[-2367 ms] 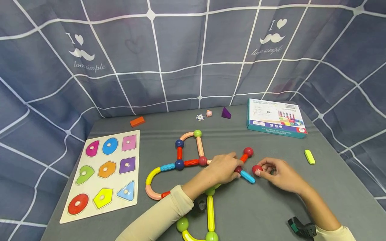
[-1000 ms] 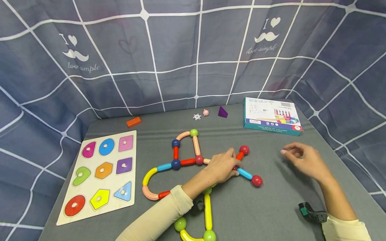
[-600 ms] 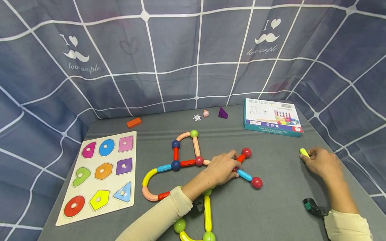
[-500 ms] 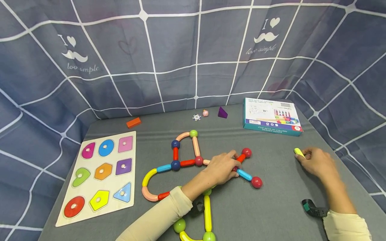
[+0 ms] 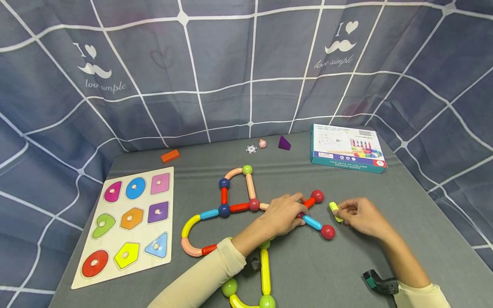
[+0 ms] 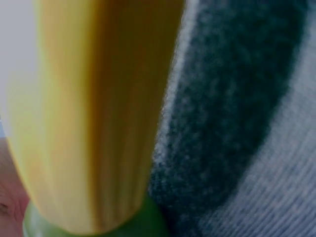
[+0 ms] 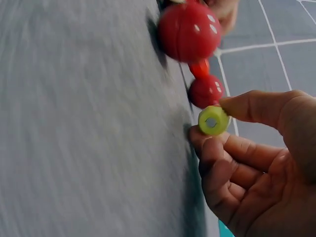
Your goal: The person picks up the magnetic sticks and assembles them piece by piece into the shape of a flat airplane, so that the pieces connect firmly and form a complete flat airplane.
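Note:
Between thumb and fingertips, my right hand (image 5: 362, 216) pinches a short yellow magnetic stick (image 5: 333, 206); in the right wrist view the yellow stick (image 7: 213, 121) turns its round end to the camera. My left hand (image 5: 283, 214) grips a red ball, mostly hidden under its fingers, in the chain of sticks and balls. From there a red stick (image 5: 309, 203) runs to a red ball (image 5: 317, 196), and a blue stick (image 5: 312, 222) to another red ball (image 5: 328, 232). A blurred yellow stick (image 6: 74, 123) and green ball (image 6: 143, 222) fill the left wrist view.
A shape puzzle board (image 5: 125, 226) lies on the left. Along the back are an orange block (image 5: 170, 156), a poker chip (image 5: 251, 149), a small pink figure (image 5: 262, 143), a purple wedge (image 5: 284, 143) and a flat box (image 5: 348, 148). A grid-patterned curtain (image 5: 227, 55) hangs behind.
A red ball from my right hand now sits on the blue stick's end. The right hand reached right, picked up the yellow stick and carried it left, near the red balls. My left hand stayed.

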Action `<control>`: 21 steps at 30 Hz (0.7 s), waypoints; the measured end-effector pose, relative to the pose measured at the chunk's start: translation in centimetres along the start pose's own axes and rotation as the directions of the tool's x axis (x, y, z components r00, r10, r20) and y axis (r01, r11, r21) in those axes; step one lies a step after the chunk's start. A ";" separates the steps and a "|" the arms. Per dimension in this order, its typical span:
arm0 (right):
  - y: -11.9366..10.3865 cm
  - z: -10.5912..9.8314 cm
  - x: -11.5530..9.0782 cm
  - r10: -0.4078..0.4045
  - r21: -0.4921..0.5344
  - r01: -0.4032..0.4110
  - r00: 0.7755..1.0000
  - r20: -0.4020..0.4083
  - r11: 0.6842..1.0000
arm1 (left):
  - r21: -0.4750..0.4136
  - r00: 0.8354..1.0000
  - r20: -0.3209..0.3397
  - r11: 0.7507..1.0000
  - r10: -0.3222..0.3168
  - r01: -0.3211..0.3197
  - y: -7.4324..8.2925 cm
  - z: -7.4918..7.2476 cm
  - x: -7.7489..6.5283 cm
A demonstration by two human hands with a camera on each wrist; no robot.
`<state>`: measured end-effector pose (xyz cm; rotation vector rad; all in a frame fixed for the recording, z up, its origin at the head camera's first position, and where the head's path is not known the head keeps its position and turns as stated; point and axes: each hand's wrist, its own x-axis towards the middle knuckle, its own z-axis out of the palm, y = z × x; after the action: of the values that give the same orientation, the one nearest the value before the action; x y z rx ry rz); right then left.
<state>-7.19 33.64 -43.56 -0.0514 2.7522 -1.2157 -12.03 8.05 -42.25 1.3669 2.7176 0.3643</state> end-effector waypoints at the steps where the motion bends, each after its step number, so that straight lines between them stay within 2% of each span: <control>1: -0.1 0.2 0.1 0.001 0.031 -0.002 1.000 0.013 1.000 | -0.001 1.000 0.002 1.000 0.001 -0.001 0.0 0.0 0.0; 8: -0.7 1.3 1.0 0.026 0.123 -0.031 0.999 0.041 0.992 | 0.005 1.000 0.008 1.000 0.004 -0.004 -0.1 0.2 0.1; 15: -1.0 1.9 1.3 0.038 0.236 -0.051 0.998 0.059 0.970 | 0.011 1.000 0.002 1.000 0.010 -0.010 -0.2 0.1 0.0; 21: -0.8 2.1 1.2 0.057 0.294 -0.075 0.996 0.070 0.953 | -0.010 0.998 -0.012 0.998 0.059 -0.059 0.1 0.1 0.0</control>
<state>-8.12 31.48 -44.50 0.0338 2.4688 -1.5646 -11.90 8.11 -42.34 1.4496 2.6853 0.3907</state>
